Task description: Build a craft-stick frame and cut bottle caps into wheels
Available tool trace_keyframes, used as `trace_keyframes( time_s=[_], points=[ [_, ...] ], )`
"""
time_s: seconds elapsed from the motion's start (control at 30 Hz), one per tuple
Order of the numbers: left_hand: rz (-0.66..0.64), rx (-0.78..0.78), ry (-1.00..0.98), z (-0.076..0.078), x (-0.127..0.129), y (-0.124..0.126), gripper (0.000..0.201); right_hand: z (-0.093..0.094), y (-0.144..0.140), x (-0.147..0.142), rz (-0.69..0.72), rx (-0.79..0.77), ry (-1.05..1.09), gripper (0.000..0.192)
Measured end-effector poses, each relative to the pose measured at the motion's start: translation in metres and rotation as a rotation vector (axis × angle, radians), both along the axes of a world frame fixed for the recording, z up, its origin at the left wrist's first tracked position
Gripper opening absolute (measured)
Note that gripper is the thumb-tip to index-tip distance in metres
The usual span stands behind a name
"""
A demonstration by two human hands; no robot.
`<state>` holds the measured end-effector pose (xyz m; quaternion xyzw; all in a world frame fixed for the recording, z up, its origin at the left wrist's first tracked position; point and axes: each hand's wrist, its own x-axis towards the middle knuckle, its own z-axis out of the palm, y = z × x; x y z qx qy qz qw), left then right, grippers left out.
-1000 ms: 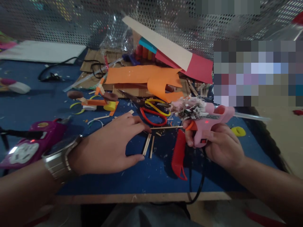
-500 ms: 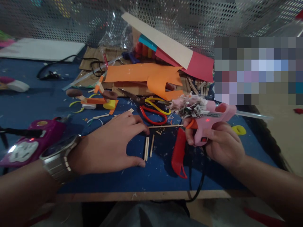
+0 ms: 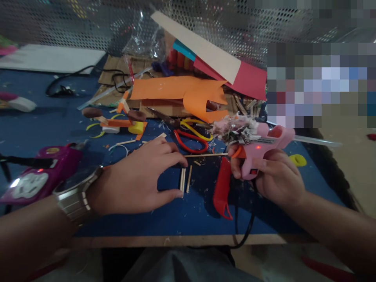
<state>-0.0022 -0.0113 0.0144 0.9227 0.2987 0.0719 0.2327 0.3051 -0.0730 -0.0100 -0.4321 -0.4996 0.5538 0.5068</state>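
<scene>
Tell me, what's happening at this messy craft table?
A person sits at a blue table. Their right hand grips a pink glue gun, its clogged nozzle close to one end of a thin wooden stick. The left hand rests flat, fingertips at the stick's other end, beside three short sticks. Scissors and orange paper lie behind.

Pink hot glue gun [image 3: 258, 147], red light lit, nozzle crusted w/ scraps, level, pointing left, thin wooden stick [image 3: 205, 155] flat on blue mat at nozzle
</scene>
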Motion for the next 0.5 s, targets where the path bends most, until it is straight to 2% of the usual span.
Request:
trace_keyframes(
  time_s=[0.23, 0.37, 0.5],
  points=[
    [-0.015, 0.025, -0.007, -0.0013, -0.0005, 0.0003, 0.039, -0.0017, -0.0013, -0.0005, -0.005, -0.006, 0.010, 0.020],
    [-0.025, 0.068, -0.030, -0.0004, -0.0007, -0.0003, 0.046, -0.0028, -0.0010, -0.0001, -0.036, -0.012, 0.027, 0.026],
    [-0.054, 0.071, -0.028, 0.0011, -0.0008, 0.0000, 0.034, -0.0038, 0.0000, 0.0008, -0.030, -0.005, 0.022, 0.022]
  ],
)
